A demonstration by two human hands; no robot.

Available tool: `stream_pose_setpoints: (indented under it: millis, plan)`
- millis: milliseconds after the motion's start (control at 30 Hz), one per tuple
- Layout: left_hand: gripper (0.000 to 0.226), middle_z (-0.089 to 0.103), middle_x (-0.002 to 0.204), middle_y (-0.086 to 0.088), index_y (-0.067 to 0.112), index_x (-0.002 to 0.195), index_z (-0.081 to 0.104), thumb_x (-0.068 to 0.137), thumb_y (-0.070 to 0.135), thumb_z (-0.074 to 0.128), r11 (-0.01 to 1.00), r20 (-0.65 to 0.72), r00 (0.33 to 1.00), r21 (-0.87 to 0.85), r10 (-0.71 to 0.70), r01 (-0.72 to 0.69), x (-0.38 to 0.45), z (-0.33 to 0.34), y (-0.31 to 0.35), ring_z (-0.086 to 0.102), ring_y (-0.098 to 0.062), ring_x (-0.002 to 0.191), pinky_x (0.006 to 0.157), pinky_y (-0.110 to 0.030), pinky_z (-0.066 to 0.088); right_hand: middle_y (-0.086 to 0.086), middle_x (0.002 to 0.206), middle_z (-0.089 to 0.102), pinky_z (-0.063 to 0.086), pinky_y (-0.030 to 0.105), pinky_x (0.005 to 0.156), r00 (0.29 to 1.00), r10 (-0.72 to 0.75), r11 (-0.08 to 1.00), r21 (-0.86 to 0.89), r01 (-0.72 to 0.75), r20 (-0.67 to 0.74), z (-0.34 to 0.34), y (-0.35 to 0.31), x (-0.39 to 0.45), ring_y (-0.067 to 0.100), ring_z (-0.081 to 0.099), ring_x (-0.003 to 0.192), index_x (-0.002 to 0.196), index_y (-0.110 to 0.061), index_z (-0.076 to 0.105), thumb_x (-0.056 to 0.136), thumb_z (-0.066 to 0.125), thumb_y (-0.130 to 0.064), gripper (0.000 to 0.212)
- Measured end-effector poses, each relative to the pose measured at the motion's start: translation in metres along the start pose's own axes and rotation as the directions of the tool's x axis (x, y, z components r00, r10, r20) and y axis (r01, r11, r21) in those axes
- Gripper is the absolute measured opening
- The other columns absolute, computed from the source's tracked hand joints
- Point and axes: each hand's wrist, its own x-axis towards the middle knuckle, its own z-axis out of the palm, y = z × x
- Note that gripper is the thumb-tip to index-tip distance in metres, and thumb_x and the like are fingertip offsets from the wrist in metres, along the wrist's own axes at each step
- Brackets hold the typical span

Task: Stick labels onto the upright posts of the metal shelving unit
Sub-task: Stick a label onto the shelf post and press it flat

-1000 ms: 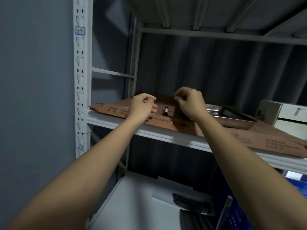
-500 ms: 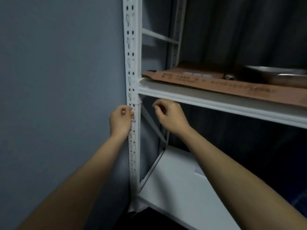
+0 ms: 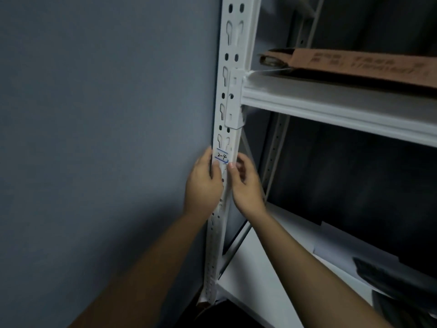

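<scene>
Against the front post [image 3: 233,74], the left hand [image 3: 203,183] and right hand [image 3: 244,185] flank one label [image 3: 222,156] just above their fingertips, pressing its lower edge; neither grips anything. Both sit equally near. The post runs vertically; one label, one cardboard sheet [image 3: 354,66] on the shelf [image 3: 331,107] above.
</scene>
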Motion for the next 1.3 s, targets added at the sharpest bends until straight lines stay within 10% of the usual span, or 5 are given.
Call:
stream_pose_setpoints:
  millis: [633, 933, 1300]
  plan:
    - [0.026, 0.057, 0.126, -0.005, 0.007, 0.121, 0.056, 0.096, 0.008, 0.048, 0.947, -0.031, 0.969, 0.222, 0.245, -0.233, 0.012, 0.002, -0.018, 0.057, -0.017, 0.11, 0.09, -0.036, 0.052, -0.012, 0.096, 0.064, 0.054, 0.026, 0.078, 1.0, 0.005, 1.0, -0.03, -0.006, -0.027, 0.01, 0.014, 0.004, -0.002, 0.064, 0.084, 0.121, -0.028, 0.045, 0.102, 0.043, -0.021, 0.021]
    - [0.023, 0.058, 0.121, -0.006, 0.005, 0.117, 0.056, 0.097, 0.01, 0.047, 0.931, -0.004, 0.96, 0.247, 0.28, -0.27, 0.013, 0.0, -0.019, 0.057, -0.015, 0.107, 0.083, -0.019, 0.047, 0.003, 0.126, 0.056, 0.05, 0.035, 0.093, 0.994, 0.008, 0.996, -0.087, -0.018, -0.113, 0.02, 0.027, 0.006, 0.012, 0.058, 0.11, 0.132, -0.03, 0.04, 0.101, 0.04, -0.031, 0.031]
    - [0.021, 0.057, 0.117, -0.004, 0.007, 0.116, 0.054, 0.097, 0.011, 0.045, 0.913, 0.08, 0.965, 0.314, 0.248, -0.26, 0.018, -0.011, -0.006, 0.058, -0.019, 0.096, 0.079, -0.031, 0.047, 0.004, 0.126, 0.056, 0.049, 0.047, 0.094, 0.993, 0.014, 0.992, -0.121, -0.028, -0.114, 0.023, 0.028, 0.007, 0.018, 0.058, 0.112, 0.131, -0.033, 0.037, 0.095, 0.036, -0.044, 0.037]
